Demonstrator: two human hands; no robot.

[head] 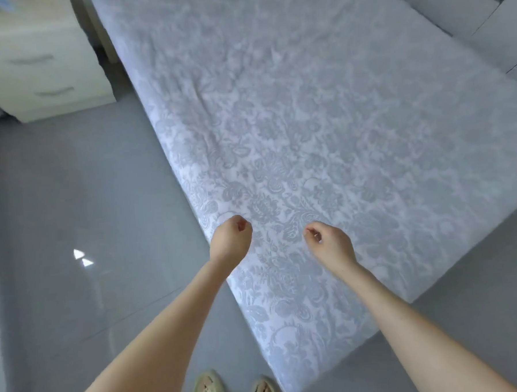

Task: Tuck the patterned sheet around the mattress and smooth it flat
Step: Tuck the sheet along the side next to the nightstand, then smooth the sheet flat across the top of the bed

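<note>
Grey glossy floor (72,205) ran along the side of the bed, with a pale drawer unit (34,63) standing at its far end. Across the mattress (435,279) lay the patterned sheet (307,118), covering the whole top and dropping over the near side and corner; whether its hem was pushed underneath could not be told from the head view. Shallow creases showed around the middle and toward the left edge, while the near part looked mostly flat. Both hands were above the near corner: the left hand (231,237) over the bed's edge, fingers curled loosely into the palm and holding nothing, and the right hand (328,241) over the sheet, thumb and forefinger drawn close together, though any pinch of cloth between them could not be made out. Two sandalled feet (234,390) stood just beside the corner. To smooth well from here, the palms would likely need to open flat and sweep outward from the middle toward the edges, pushing slack over the side before tucking.
</note>
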